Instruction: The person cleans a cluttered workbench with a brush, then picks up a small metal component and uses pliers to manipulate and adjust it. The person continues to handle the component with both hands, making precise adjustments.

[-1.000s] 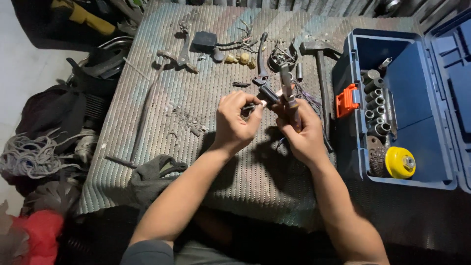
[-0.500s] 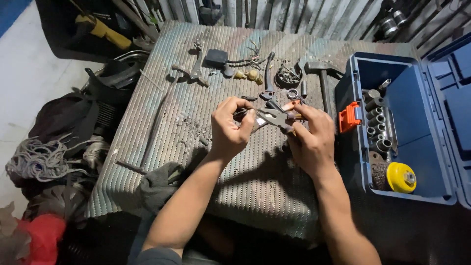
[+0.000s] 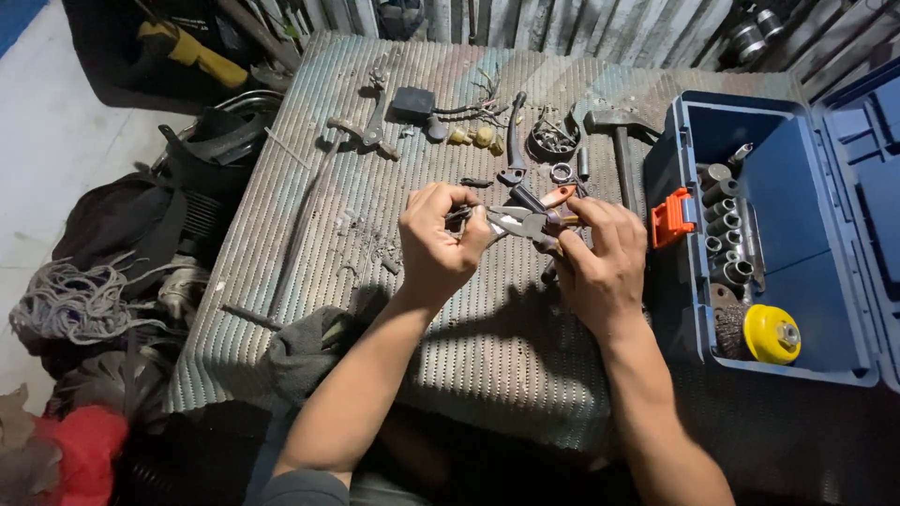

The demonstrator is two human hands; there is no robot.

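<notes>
Over the middle of a ribbed metal sheet point(image 3: 487, 356), my right hand point(image 3: 600, 267) grips a pair of pliers point(image 3: 530, 220) with orange-tipped handles, its jaws pointing left. My left hand point(image 3: 436, 239) pinches a small dark metal piece point(image 3: 459, 214) right at the jaws. Both hands hover a little above the sheet, close together.
An open blue toolbox point(image 3: 778, 234) at the right holds sockets point(image 3: 727, 225), a wire brush and a yellow disc point(image 3: 771, 334). A hammer point(image 3: 614, 141), lever point(image 3: 514, 141), small parts and wires lie at the back. A grey glove point(image 3: 305, 347), rope point(image 3: 80, 300) and dark bags sit left.
The view has shifted, so the hands sit lower and more central. The pliers have turned from upright to lying level, jaws toward my left hand, which now pinches the small piece.
</notes>
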